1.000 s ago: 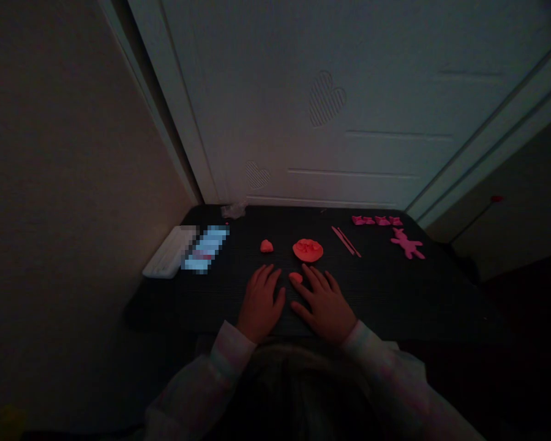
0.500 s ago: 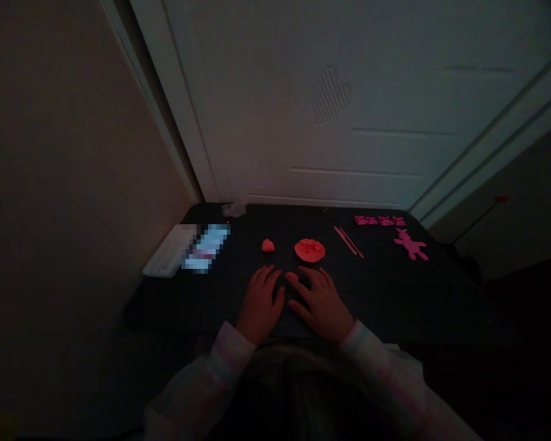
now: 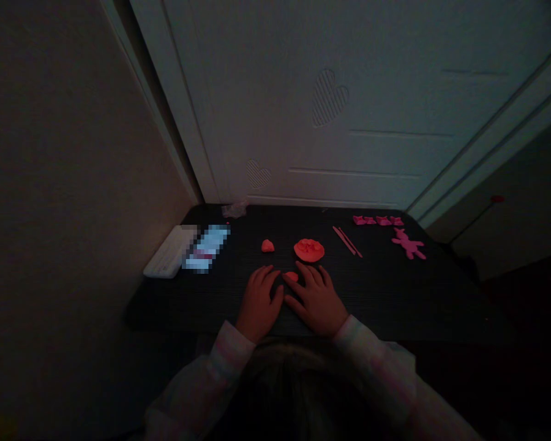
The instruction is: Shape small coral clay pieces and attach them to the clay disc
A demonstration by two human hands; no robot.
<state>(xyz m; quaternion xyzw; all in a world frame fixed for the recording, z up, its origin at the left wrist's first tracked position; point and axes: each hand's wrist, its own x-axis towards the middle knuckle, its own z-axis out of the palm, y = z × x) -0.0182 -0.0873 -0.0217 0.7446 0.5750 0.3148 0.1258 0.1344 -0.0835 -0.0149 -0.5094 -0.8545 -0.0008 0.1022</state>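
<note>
A small flat piece of orange-red clay lies on the dark table between my hands. My right hand has its index fingertip on or right beside that piece, its fingers spread. Just left of it, my left hand rests on the table with fingers apart, holding nothing. Beyond my fingertips sit a lump of clay and a round, dish-like clay piece with a bumpy middle. Two thin stick-like tools lie side by side to the right of the round piece.
Pink bow-like shapes and a pink animal-shaped figure lie at the right. A white box, a blurred-out bright rectangle and a crumpled clear wrapper are at the left. A white door stands behind the table.
My right hand has shifted slightly left, towards my left hand, around the small clay piece. My left hand has barely moved. The view has shifted a little.
</note>
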